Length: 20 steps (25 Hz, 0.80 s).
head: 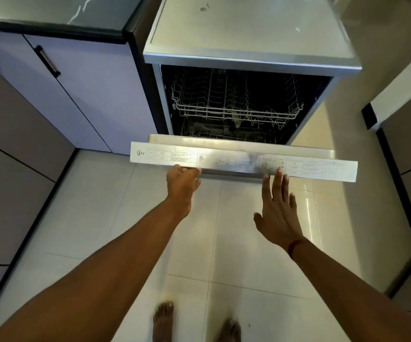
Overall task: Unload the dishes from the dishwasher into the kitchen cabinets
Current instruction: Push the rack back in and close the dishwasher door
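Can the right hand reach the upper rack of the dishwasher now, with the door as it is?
Probably yes: the right hand is open at the edge of the door, and the gap above it to the upper rack looks free.

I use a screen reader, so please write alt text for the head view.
A person's left hand grips the top edge of a partly open stainless dishwasher door, while the right hand, fingers straight, reaches its edge. Wire racks show inside the dark tub.
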Each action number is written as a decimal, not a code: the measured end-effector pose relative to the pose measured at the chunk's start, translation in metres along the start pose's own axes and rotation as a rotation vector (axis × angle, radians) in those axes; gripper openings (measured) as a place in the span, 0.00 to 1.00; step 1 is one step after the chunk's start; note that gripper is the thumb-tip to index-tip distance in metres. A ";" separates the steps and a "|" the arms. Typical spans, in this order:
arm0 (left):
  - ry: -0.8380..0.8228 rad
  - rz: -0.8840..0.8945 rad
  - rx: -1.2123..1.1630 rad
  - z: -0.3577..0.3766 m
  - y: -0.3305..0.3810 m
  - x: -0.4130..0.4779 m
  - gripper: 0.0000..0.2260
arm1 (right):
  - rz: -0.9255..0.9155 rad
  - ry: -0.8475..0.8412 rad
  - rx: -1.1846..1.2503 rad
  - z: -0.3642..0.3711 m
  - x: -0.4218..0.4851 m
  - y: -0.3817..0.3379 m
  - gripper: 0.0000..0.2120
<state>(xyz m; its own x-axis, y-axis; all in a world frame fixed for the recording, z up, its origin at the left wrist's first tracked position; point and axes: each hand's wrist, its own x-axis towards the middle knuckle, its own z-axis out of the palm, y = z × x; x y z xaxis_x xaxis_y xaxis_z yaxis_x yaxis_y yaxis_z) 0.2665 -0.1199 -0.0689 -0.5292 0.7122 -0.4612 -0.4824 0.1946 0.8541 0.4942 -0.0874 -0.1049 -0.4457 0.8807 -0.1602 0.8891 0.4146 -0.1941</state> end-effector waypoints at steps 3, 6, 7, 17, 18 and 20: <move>-0.100 0.046 0.309 -0.005 0.006 0.019 0.12 | -0.017 -0.051 -0.076 -0.021 0.030 0.005 0.48; -0.180 0.072 0.760 -0.005 0.007 0.024 0.24 | 0.039 -0.105 -0.091 -0.032 0.052 0.012 0.47; -0.105 0.136 0.891 -0.005 0.007 0.023 0.24 | 0.037 -0.108 -0.110 -0.032 0.055 0.014 0.47; -0.243 0.689 1.861 -0.011 0.034 0.062 0.35 | -0.071 -0.103 -0.171 -0.068 0.092 0.036 0.51; -0.247 0.668 1.870 -0.007 0.034 0.064 0.37 | -0.082 -0.112 -0.178 -0.072 0.097 0.038 0.51; -0.249 0.604 1.881 0.004 0.040 0.069 0.40 | -0.101 -0.113 -0.195 -0.077 0.108 0.040 0.51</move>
<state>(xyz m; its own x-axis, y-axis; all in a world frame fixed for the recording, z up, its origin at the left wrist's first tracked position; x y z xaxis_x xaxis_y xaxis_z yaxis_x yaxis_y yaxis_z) 0.2132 -0.0599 -0.0653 -0.1411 0.9748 -0.1727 0.9855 0.1549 0.0692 0.4891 0.0422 -0.0551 -0.5321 0.8063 -0.2585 0.8382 0.5448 -0.0260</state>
